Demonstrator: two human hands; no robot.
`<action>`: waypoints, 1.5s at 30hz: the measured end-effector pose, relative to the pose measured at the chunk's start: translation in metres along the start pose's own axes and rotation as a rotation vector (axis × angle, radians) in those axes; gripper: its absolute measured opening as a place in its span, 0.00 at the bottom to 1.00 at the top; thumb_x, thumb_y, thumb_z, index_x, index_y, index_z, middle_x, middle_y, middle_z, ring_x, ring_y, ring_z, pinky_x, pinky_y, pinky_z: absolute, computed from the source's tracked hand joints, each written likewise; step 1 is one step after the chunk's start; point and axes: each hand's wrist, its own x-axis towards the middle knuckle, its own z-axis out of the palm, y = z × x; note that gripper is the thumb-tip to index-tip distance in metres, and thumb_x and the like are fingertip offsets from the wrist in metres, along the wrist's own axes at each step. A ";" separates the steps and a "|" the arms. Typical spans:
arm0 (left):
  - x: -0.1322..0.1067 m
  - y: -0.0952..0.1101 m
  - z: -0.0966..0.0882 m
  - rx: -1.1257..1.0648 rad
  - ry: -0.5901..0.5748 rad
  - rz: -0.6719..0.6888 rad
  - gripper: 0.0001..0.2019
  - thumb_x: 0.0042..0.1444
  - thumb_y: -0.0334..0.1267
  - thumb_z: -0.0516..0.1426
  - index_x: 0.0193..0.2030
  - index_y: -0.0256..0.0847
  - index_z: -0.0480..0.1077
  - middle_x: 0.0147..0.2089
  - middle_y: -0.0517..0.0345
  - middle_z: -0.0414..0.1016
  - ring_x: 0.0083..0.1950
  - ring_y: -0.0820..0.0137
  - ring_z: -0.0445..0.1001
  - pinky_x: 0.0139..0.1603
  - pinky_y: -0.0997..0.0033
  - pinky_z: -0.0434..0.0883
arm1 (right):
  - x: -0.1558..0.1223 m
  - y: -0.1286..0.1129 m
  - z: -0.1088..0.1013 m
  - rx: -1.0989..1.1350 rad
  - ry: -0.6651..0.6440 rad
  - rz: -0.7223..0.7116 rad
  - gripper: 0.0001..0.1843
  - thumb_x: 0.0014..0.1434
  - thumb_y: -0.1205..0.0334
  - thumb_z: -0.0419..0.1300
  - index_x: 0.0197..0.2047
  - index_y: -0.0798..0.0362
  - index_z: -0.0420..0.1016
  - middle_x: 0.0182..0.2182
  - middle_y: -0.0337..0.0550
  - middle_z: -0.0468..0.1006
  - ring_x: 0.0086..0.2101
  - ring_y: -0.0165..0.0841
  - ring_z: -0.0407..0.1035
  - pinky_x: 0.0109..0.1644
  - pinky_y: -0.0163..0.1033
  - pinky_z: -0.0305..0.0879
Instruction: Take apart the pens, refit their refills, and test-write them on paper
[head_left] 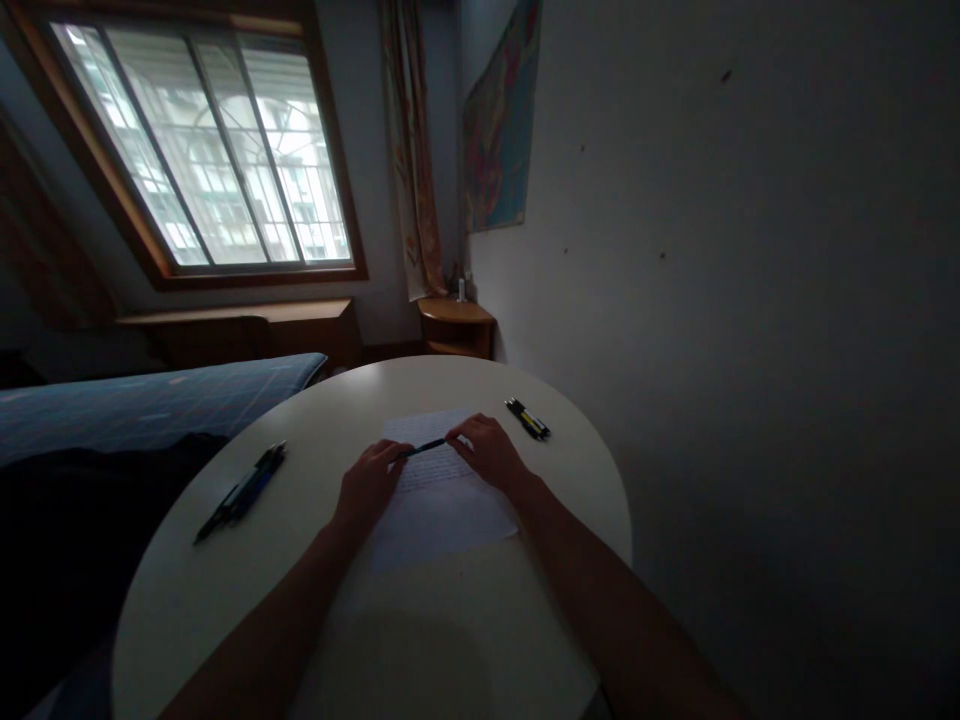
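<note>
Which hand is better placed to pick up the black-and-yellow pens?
Right, probably: the right hand lies nearest the black-and-yellow pens, while the left hand is across the paper; both hold one dark pen.

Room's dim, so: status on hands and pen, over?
Left hand, right hand both pinch the pen, over paper. Spare pens aside, nothing blocking.
</note>
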 end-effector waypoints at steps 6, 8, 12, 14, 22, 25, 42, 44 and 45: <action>-0.001 0.000 -0.001 0.022 -0.017 0.007 0.12 0.63 0.34 0.53 0.50 0.50 0.74 0.51 0.59 0.76 0.51 0.67 0.74 0.49 0.70 0.71 | 0.001 0.001 0.000 -0.030 -0.026 0.004 0.04 0.61 0.65 0.62 0.39 0.53 0.79 0.37 0.44 0.81 0.42 0.35 0.71 0.51 0.41 0.63; -0.001 -0.001 0.000 0.036 -0.015 0.010 0.13 0.63 0.35 0.53 0.50 0.51 0.74 0.51 0.59 0.76 0.50 0.67 0.75 0.48 0.70 0.71 | 0.001 0.001 -0.001 -0.027 -0.030 0.005 0.04 0.61 0.65 0.62 0.39 0.53 0.79 0.37 0.44 0.82 0.42 0.35 0.71 0.51 0.41 0.63; -0.001 -0.003 0.001 0.032 -0.005 0.024 0.12 0.63 0.35 0.53 0.50 0.50 0.74 0.51 0.59 0.76 0.50 0.67 0.75 0.48 0.71 0.71 | 0.001 0.002 -0.001 -0.015 -0.033 0.008 0.05 0.62 0.65 0.62 0.40 0.52 0.79 0.36 0.43 0.82 0.42 0.34 0.72 0.52 0.41 0.63; -0.001 -0.004 0.002 0.029 -0.019 0.035 0.13 0.64 0.35 0.53 0.50 0.50 0.74 0.51 0.59 0.76 0.49 0.68 0.76 0.48 0.71 0.71 | 0.001 0.002 -0.001 -0.011 -0.041 0.012 0.05 0.62 0.65 0.62 0.40 0.52 0.79 0.36 0.43 0.82 0.42 0.35 0.72 0.52 0.41 0.63; -0.001 -0.006 0.006 0.045 -0.023 0.011 0.13 0.65 0.37 0.51 0.52 0.49 0.73 0.51 0.59 0.77 0.47 0.69 0.76 0.47 0.73 0.71 | 0.000 0.005 0.000 0.040 -0.045 0.051 0.09 0.61 0.64 0.62 0.46 0.52 0.77 0.42 0.45 0.81 0.46 0.36 0.70 0.55 0.43 0.62; 0.000 -0.004 0.005 0.056 -0.030 -0.019 0.13 0.65 0.36 0.51 0.52 0.49 0.73 0.52 0.59 0.77 0.47 0.68 0.76 0.46 0.72 0.71 | -0.001 0.008 0.003 0.027 -0.035 0.093 0.12 0.60 0.66 0.61 0.49 0.53 0.75 0.45 0.46 0.80 0.47 0.37 0.70 0.56 0.44 0.62; 0.000 -0.007 0.006 0.051 -0.031 -0.050 0.14 0.65 0.38 0.50 0.52 0.49 0.73 0.52 0.59 0.76 0.47 0.67 0.76 0.46 0.70 0.71 | -0.013 0.018 0.012 -0.162 -0.232 0.178 0.15 0.59 0.61 0.61 0.49 0.52 0.78 0.55 0.50 0.73 0.56 0.41 0.61 0.60 0.46 0.58; 0.000 -0.006 0.006 0.048 -0.035 -0.049 0.14 0.65 0.38 0.50 0.53 0.50 0.72 0.52 0.59 0.76 0.47 0.67 0.76 0.47 0.70 0.71 | -0.012 0.017 0.012 -0.166 -0.237 0.170 0.14 0.60 0.61 0.60 0.49 0.52 0.79 0.55 0.50 0.72 0.56 0.41 0.61 0.60 0.46 0.58; 0.000 -0.006 0.006 0.047 -0.037 -0.051 0.14 0.65 0.38 0.50 0.53 0.50 0.72 0.52 0.59 0.76 0.47 0.68 0.76 0.47 0.71 0.71 | -0.012 0.017 0.012 -0.168 -0.243 0.167 0.14 0.60 0.61 0.60 0.48 0.52 0.79 0.55 0.50 0.72 0.56 0.42 0.61 0.60 0.47 0.58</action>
